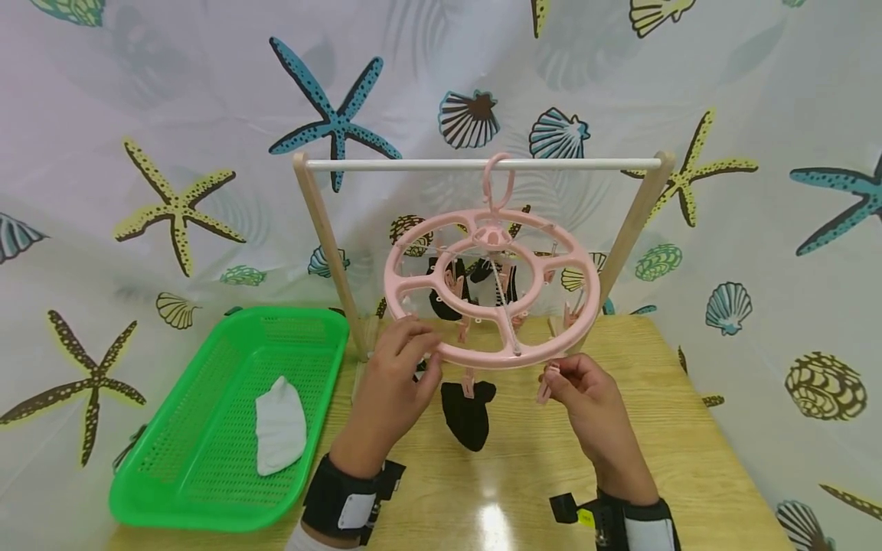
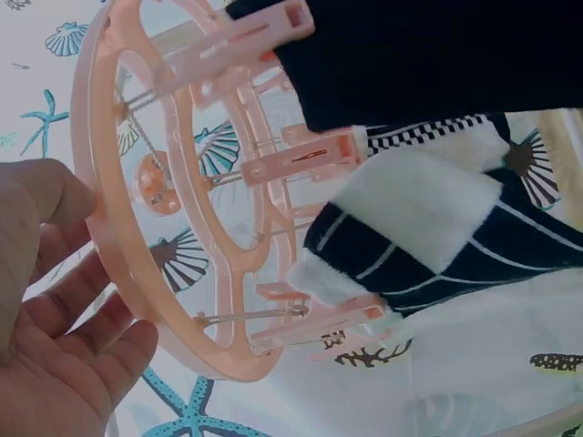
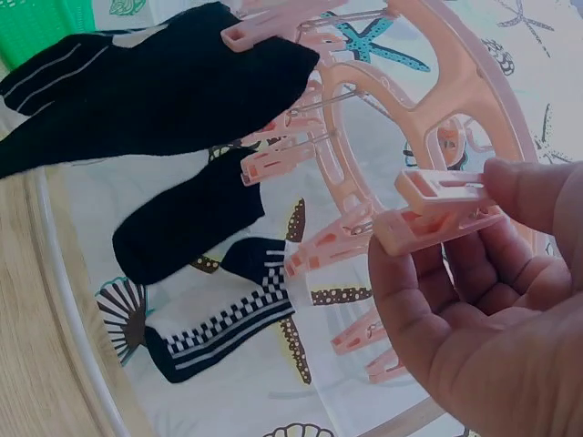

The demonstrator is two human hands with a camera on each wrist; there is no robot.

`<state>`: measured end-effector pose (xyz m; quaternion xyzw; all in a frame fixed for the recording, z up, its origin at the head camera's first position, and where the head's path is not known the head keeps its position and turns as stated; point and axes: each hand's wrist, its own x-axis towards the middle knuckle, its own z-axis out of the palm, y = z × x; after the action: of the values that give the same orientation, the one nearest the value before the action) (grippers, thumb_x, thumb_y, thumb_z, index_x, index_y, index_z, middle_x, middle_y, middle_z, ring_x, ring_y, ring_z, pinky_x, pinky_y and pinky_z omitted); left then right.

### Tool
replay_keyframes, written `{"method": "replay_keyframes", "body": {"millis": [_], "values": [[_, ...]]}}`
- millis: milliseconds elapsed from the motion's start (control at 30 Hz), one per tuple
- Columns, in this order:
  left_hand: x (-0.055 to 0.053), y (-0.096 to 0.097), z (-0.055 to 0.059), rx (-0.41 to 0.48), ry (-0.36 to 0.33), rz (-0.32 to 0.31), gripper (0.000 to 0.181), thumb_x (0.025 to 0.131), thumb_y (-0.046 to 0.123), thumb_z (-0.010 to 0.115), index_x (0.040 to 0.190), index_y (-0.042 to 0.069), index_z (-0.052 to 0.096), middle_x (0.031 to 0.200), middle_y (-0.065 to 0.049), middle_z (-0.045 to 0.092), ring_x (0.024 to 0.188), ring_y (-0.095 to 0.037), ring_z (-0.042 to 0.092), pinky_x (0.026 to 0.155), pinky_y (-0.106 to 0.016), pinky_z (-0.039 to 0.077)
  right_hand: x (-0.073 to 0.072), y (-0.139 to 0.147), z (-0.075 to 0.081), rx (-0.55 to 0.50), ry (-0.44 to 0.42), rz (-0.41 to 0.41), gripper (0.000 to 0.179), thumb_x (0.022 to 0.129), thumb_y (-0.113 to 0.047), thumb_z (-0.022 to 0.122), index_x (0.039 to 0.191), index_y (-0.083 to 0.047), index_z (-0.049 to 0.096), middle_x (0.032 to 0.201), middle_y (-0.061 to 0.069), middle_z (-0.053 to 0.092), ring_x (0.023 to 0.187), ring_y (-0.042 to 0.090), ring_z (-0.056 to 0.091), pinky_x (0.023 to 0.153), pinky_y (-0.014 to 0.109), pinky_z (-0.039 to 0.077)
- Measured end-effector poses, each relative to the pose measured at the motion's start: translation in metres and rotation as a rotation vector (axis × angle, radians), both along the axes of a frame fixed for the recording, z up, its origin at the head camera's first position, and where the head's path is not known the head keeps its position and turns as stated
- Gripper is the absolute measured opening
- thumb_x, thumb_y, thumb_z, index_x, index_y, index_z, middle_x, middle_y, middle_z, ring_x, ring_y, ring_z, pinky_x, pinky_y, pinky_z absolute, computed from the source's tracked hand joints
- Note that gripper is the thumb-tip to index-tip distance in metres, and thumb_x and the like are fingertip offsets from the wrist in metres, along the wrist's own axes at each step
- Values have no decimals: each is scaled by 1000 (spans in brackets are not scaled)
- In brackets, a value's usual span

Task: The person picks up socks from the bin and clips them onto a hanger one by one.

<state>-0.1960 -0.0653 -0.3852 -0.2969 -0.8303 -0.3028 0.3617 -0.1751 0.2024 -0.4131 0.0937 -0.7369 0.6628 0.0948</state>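
A pink round clip hanger (image 1: 492, 358) hangs by its hook from a white rod. My left hand (image 1: 403, 375) holds its near left rim, fingers over it and thumb below. In the left wrist view, the fingertips of my left hand (image 2: 77, 282) are right at the rim. My right hand (image 1: 586, 390) pinches a pink clothespin (image 3: 442, 205) between thumb and fingers at the near right rim; no cloth shows in it. A black sock (image 1: 466, 417) hangs from a clip between my hands. Farther back hang a checkered sock (image 2: 419, 218) and another black sock (image 3: 191, 218).
A green plastic basket (image 1: 207, 513) stands on the left with one white sock (image 1: 280, 427) in it. Wooden posts (image 1: 331, 252) carry the white rod (image 1: 400, 164) above the wooden table (image 1: 661, 444). A cloth with starfish and shells (image 1: 792, 92) hangs behind.
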Motion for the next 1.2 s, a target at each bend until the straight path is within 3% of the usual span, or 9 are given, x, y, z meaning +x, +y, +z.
{"method": "replay_keyframes", "body": {"millis": [200, 400, 500, 600, 667, 767, 900, 1033, 1200], "values": [[8, -5, -13, 136, 11, -14, 13, 88, 5, 70, 101, 0, 71, 113, -14, 61, 110, -30, 57, 95, -42, 49, 1, -4, 0, -11, 8, -7, 17, 101, -2, 55, 102, 14, 53, 96, 29, 56, 74, 19, 63, 74, 26, 56], [10, -23, -38, 256, -71, 46, 9, 86, 2, 71, 95, 1, 71, 109, -14, 64, 104, -27, 61, 85, -43, 51, 0, -6, -1, -2, 5, -12, 15, 102, -2, 54, 102, 13, 54, 95, 27, 57, 74, 19, 64, 74, 27, 56], [3, -42, -41, 362, -242, 76, 6, 89, 3, 70, 95, 2, 71, 109, -12, 66, 104, -24, 61, 84, -43, 51, -1, -8, -2, -8, 2, -14, 15, 102, -2, 54, 102, 12, 54, 95, 26, 58, 74, 20, 64, 74, 27, 56], [-3, -69, -38, 513, -544, 108, 15, 98, 16, 65, 105, 4, 71, 112, -11, 65, 105, -22, 59, 85, -42, 49, 0, -10, -4, -18, -12, 0, 16, 102, -3, 54, 103, 13, 54, 94, 24, 59, 74, 20, 64, 74, 28, 56], [-8, -90, -39, 561, -737, 145, 27, 102, 27, 59, 115, 5, 67, 118, -11, 63, 110, -23, 57, 88, -42, 46, 1, -11, -6, -23, -21, 11, 18, 102, -4, 54, 103, 14, 53, 94, 23, 60, 75, 20, 64, 75, 29, 56], [-17, -125, -46, 507, -903, 198, 40, 104, 35, 52, 126, 4, 61, 127, -16, 58, 117, -30, 53, 92, -45, 43, 1, -12, -7, -28, -25, 20, 21, 102, -7, 55, 103, 15, 54, 93, 18, 61, 75, 20, 65, 76, 29, 56], [-32, -171, -63, 313, -1010, 258, 47, 105, 33, 49, 136, -3, 52, 138, -26, 48, 124, -41, 48, 95, -53, 43, 0, -9, -9, -41, -20, 25, 22, 103, -9, 55, 102, 13, 54, 93, 23, 60, 74, 19, 65, 77, 29, 56], [-45, -208, -83, 154, -1155, 314, 57, 104, 27, 47, 142, -14, 35, 141, -40, 36, 119, -52, 49, 89, -54, 48, 0, -7, -8, -51, -17, 25, 22, 103, -9, 54, 102, 13, 54, 93, 24, 60, 74, 19, 65, 77, 29, 57], [-55, -240, -112, 40, -1260, 426, 67, 100, 22, 48, 140, -26, 22, 138, -49, 28, 117, -58, 48, 77, -49, 56, 1, -7, -8, -60, -30, 29, 23, 103, -9, 54, 103, 14, 53, 94, 21, 61, 78, 20, 65, 78, 30, 56]]}}
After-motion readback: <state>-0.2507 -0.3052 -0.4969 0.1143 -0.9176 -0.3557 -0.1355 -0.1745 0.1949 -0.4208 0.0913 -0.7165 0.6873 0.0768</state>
